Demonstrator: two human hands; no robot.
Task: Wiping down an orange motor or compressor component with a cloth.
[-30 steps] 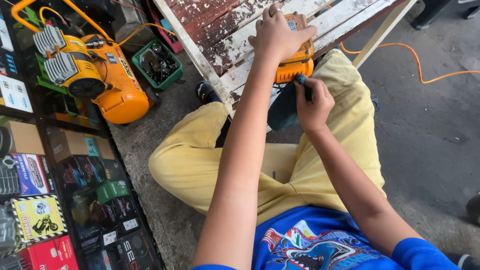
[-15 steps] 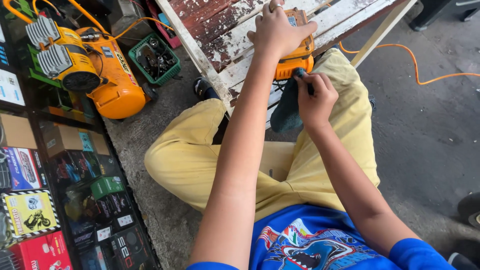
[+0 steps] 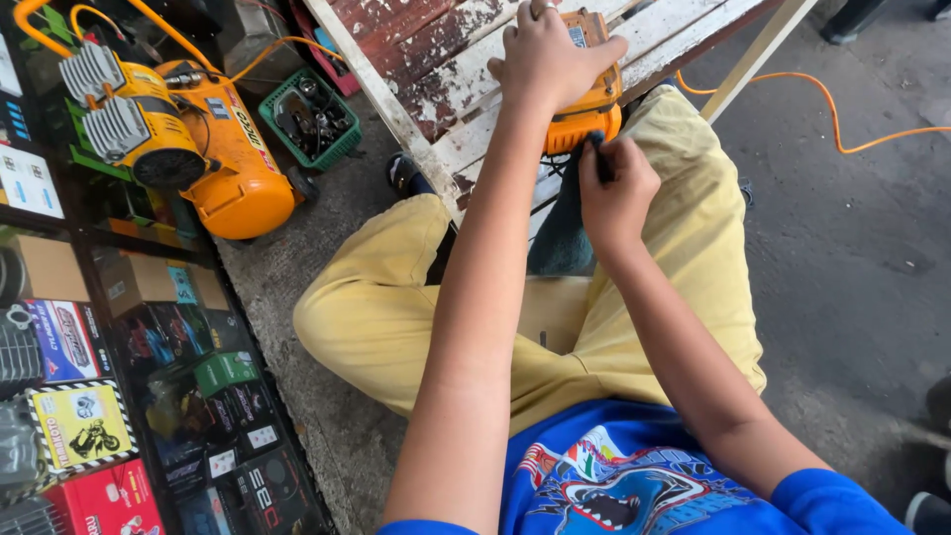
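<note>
My left hand presses down flat on top of an orange box-shaped device that rests on a worn wooden bench with peeling red and white paint. My right hand is closed around a thin dark tool whose tip touches the device's near edge. A dark cloth hangs below the device, between my knees. I sit on the ground in yellow trousers and a blue printed shirt.
An orange air compressor with yellow tubing stands at the left, beside a green crate of small parts. A glass display case of boxed goods fills the lower left. An orange cable runs across the concrete floor at right.
The view has shifted slightly. My right hand has moved up a little toward the device's edge; my left hand stays pressed on top of it.
</note>
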